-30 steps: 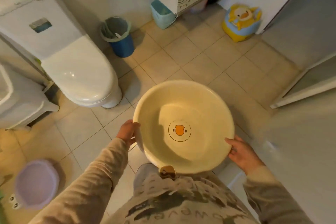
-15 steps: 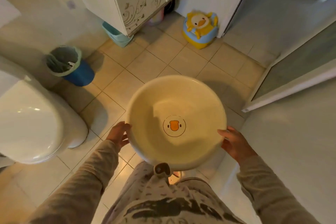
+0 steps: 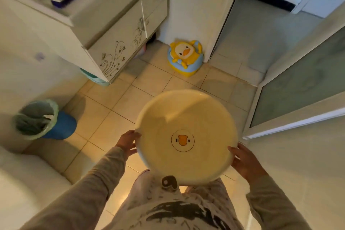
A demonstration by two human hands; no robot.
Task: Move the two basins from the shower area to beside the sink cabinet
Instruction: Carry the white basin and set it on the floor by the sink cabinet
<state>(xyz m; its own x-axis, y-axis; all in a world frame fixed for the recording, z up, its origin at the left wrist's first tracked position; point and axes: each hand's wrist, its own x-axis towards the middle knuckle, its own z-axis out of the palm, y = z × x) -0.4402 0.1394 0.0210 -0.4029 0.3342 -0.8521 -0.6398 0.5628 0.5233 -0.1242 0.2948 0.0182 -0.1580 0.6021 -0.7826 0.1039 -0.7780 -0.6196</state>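
Observation:
I hold a round pale-yellow basin (image 3: 186, 117) with a duck face printed on its bottom, level in front of my waist above the tiled floor. My left hand (image 3: 127, 142) grips its left rim and my right hand (image 3: 244, 160) grips its right rim. The white sink cabinet (image 3: 119, 30) with a floral pattern on its doors stands ahead to the upper left. A second basin is not in view now.
A blue waste bin (image 3: 44, 121) with a green liner stands at the left. A teal container (image 3: 95, 78) peeks from under the cabinet's corner. A yellow duck potty (image 3: 185, 58) sits by the door frame. A glass door (image 3: 302, 84) is at the right, the toilet (image 3: 22, 177) at the lower left.
The view has swung right and forward toward the sink cabinet; the toilet and a purple basin at the lower left slid out of view. Both hands keep hold of the yellow basin.

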